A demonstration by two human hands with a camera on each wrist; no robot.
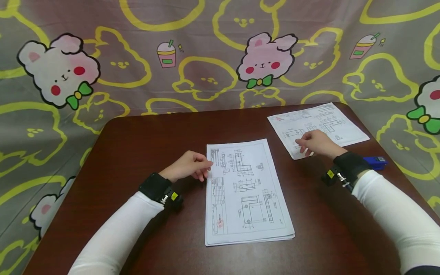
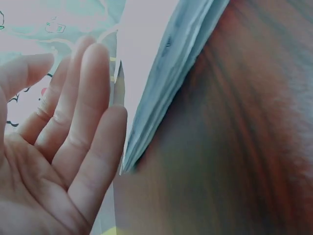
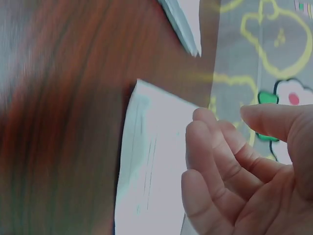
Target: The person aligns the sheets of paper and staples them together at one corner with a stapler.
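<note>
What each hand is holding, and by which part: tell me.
Nothing is held. The left hand is open beside the paper stack; the right hand is open over the drawing at right.

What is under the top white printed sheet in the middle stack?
Below the top sheet, edges of more white paper sheets show, above the reddish-brown table; most of their faces are covered.

Stack of technical drawings (image 1: 256, 183): white sheets, lying flat mid-worktop (image 1: 148, 141), lower edges slightly uneven; top sheet shows black-line L-shaped parts, red mark. Second technical drawing (image 1: 317, 118): similar print, flat, skewed, near far-right corner.
</note>
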